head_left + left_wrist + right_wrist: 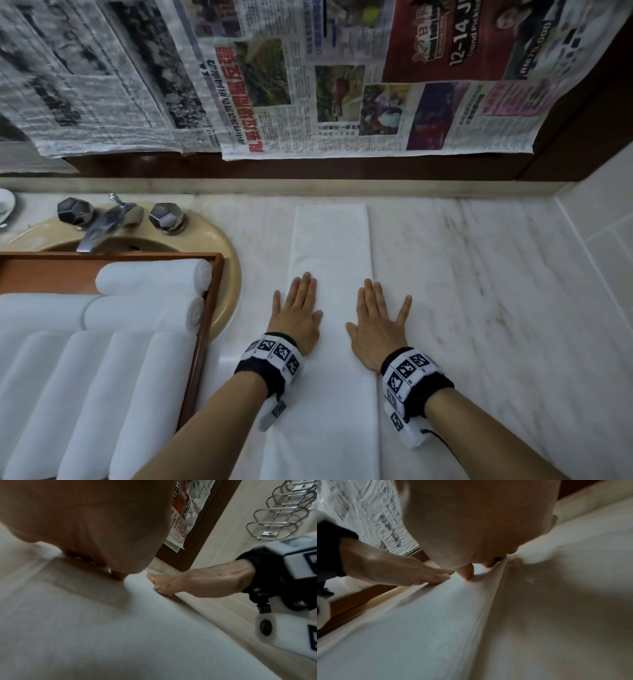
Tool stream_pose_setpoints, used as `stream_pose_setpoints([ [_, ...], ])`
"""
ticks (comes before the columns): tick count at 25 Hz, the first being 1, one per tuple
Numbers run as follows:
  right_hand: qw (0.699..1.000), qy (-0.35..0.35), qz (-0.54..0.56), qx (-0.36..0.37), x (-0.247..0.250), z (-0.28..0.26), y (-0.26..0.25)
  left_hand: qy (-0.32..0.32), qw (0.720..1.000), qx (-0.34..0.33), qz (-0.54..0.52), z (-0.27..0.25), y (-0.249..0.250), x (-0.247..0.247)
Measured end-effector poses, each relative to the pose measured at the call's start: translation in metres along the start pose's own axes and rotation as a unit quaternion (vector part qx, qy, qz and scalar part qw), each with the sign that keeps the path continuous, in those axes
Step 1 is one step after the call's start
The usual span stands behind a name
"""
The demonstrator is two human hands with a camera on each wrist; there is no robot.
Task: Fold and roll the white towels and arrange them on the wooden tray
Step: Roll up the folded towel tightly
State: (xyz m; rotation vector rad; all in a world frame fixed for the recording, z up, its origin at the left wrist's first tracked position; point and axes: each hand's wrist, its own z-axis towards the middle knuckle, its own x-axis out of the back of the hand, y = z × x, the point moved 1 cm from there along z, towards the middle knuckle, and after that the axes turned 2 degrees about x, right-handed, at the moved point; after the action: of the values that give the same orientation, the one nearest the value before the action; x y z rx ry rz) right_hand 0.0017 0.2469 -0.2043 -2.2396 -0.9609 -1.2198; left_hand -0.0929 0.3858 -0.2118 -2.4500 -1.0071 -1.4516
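Observation:
A white towel [330, 240], folded into a long narrow strip, lies flat on the marble counter, running from near the back wall toward me. My left hand [297, 313] presses flat on the strip's left side, fingers straight. My right hand [378, 318] lies flat over the strip's right edge, partly on the counter, fingers spread. The wooden tray [205, 308] sits at the left and holds several rolled white towels [150, 275]. In the left wrist view the towel [120, 628] fills the frame under my palm. In the right wrist view the towel's right edge [488, 601] runs under my hand.
A beige sink [229, 260] with a chrome tap [102, 222] and two knobs lies partly under the tray. Newspaper sheets [308, 85] hang on the back wall. Bare marble counter [479, 291] extends right to a tiled wall. A metal rack [283, 509] hangs on that wall.

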Motion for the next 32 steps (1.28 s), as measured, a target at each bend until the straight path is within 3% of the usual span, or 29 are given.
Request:
stream_pose_setpoints([
  [12, 0.999, -0.037, 0.012, -0.017, 0.074, 0.112, 0.033, -0.022, 0.999, 0.012, 0.021, 0.117, 0.011, 0.075],
  [14, 0.999, -0.038, 0.016, -0.017, 0.087, 0.117, 0.035, 0.006, 1.000, 0.024, 0.010, 0.122, 0.011, 0.085],
  [17, 0.999, -0.009, 0.053, 0.009, 0.081, 0.083, 0.023, 0.078, 0.995, 0.052, -0.034, 0.087, 0.025, 0.082],
  [21, 0.995, -0.015, 0.032, 0.096, 0.008, -0.002, 0.013, 0.036, 0.997, -0.069, -0.002, -0.003, 0.031, 0.009],
  [22, 0.995, -0.023, 0.040, 0.084, -0.003, -0.010, 0.020, 0.032, 0.998, -0.049, -0.004, -0.016, 0.015, -0.006],
  [25, 0.994, -0.016, 0.099, -0.034, -0.003, -0.007, 0.039, 0.067, 0.983, 0.144, -0.095, -0.021, -0.031, -0.014],
  [26, 0.994, -0.021, 0.097, -0.048, -0.001, -0.010, 0.034, 0.053, 0.979, 0.173, -0.098, -0.023, -0.034, -0.010],
  [27, 0.996, -0.014, 0.082, -0.029, -0.004, -0.022, 0.022, 0.045, 0.984, 0.152, -0.081, -0.033, -0.025, -0.011],
  [30, 0.994, -0.004, 0.015, 0.108, -0.043, -0.064, -0.012, 0.052, 0.998, -0.040, -0.002, -0.071, 0.017, -0.044],
  [31, 0.993, -0.012, 0.018, 0.114, -0.053, -0.073, -0.011, 0.042, 0.997, -0.063, 0.002, -0.083, 0.015, -0.055],
  [32, 0.995, -0.012, 0.036, 0.090, -0.058, -0.073, -0.002, 0.043, 0.998, -0.044, -0.008, -0.088, 0.003, -0.061],
])
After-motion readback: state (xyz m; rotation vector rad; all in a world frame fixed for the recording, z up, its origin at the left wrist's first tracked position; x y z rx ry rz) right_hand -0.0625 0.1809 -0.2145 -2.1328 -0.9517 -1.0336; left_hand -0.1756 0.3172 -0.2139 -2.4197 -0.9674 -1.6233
